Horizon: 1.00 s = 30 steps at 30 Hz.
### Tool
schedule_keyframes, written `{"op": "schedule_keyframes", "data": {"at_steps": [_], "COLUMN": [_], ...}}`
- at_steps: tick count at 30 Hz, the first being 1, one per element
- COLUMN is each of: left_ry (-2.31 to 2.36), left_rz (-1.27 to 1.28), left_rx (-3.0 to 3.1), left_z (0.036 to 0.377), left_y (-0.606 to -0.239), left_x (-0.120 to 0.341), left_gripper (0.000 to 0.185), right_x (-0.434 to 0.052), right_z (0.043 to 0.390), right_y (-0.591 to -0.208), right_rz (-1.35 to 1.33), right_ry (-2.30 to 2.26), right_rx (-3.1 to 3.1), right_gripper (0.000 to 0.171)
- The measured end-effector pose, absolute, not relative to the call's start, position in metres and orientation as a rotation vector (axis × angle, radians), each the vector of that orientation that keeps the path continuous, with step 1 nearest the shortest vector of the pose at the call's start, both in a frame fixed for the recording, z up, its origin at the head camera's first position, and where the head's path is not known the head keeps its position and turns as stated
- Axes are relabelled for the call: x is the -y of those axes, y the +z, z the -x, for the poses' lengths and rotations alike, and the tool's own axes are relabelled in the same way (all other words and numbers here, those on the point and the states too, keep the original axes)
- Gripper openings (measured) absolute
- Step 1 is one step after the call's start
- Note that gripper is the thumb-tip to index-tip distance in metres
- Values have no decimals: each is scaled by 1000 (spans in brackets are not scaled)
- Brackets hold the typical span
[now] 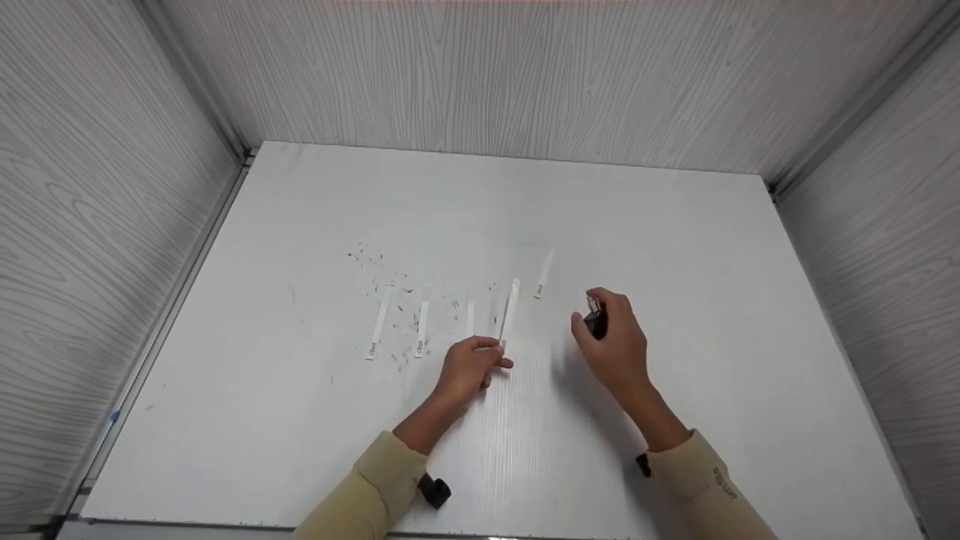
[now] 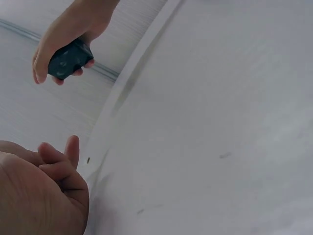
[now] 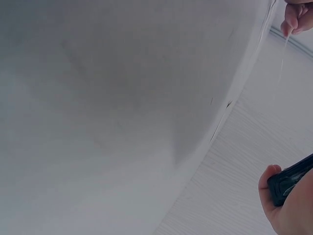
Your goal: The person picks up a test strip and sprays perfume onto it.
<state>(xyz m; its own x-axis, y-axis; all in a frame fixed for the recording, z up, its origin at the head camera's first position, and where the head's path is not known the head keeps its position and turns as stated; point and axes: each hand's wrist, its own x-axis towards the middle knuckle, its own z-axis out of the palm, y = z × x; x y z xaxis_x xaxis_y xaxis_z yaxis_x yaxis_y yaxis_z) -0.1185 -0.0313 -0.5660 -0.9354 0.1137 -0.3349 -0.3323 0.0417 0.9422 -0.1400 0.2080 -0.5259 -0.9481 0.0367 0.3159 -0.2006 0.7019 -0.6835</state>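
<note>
Right hand (image 1: pixel 611 337): fingers curled round a small dark bottle (image 1: pixel 595 321), thumb on its near side. The head view shows a pale cap at the bottle's top end, pointing away from the person. The left wrist view shows the bottle (image 2: pixel 68 59) as a dark, rounded block with faint pale marks, fingertips wrapped under it. The right wrist view catches only one dark corner of the bottle (image 3: pixel 288 180) against the palm of the right hand (image 3: pixel 288 205).

Left hand (image 1: pixel 471 367): fingers curled, tips pinching the near end of a white paper strip (image 1: pixel 510 313). The pinch reads best in the right wrist view, where the left hand (image 3: pixel 298 17) shows a thin strip (image 3: pixel 283 54) hanging from the fingertips. The left wrist view shows the left hand (image 2: pixel 41 188) loosely folded and the strip (image 2: pixel 132 78) running long and narrow away from it.

Strip: white, slim, small print near its near end. It lies left of the bottle, near it but apart.

Other strips, head view only: one (image 1: pixel 544 273) beyond and left of the bottle; three more (image 1: pixel 380 322) (image 1: pixel 422 328) (image 1: pixel 470 319) well left of the bottle, side by side, among dark specks (image 1: pixel 371 262).

Surface: white table (image 1: pixel 712 247), faint wood grain. Grey wood-grain walls (image 1: pixel 525 75) close it in behind and at both sides. Beige sleeves (image 1: pixel 375 480) on both arms.
</note>
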Motion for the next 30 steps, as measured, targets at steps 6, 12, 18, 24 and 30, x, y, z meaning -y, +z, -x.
{"op": "schedule_keyframes", "data": {"at_steps": [6, 12, 18, 24, 30], "left_ry": [2003, 2025, 2030, 2009, 1976], "left_rz": [261, 322, 343, 346, 291], "left_rx": [-1959, -1931, -1951, -1953, -1982], "left_z": [117, 114, 112, 114, 112], "left_y": [-567, -563, -568, -568, -567], "left_x": [31, 27, 19, 14, 13], "left_gripper": [34, 36, 36, 40, 41], "right_x": [-208, -208, -210, -214, -214], "right_z": [141, 144, 143, 144, 143], "right_y": [-526, -526, -524, -522, -523], "right_rz": [-108, -111, -106, -94, -85], "right_ry": [1125, 1145, 1145, 1148, 1161], "right_rx": [2606, 2595, 2600, 2596, 2601], "right_gripper": [44, 43, 44, 43, 44]}}
